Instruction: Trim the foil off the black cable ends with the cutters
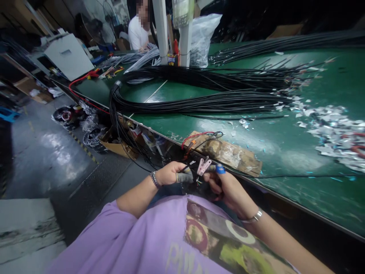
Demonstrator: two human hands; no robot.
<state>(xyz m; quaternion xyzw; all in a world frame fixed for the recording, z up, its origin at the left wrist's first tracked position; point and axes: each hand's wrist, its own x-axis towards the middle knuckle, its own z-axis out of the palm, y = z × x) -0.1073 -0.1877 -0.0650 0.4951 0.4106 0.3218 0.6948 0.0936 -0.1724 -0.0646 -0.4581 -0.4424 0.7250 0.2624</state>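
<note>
Okay, black cable (pixel 186 167) pinched between my left hand's (pixel 169 174) thumb and fingers, in front of the green workbench (pixel 273 160).
Stub slants up-right toward the pink clip-like tool (pixel 204 166); splayed thin wires (pixel 199 181) just below it. Right hand (pixel 228 187) nearer the tool, fingers curled, can't tell if clamped.

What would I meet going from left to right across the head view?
White box, co-worker, left hand, pink tool, right hand, heap of scraps.
</note>
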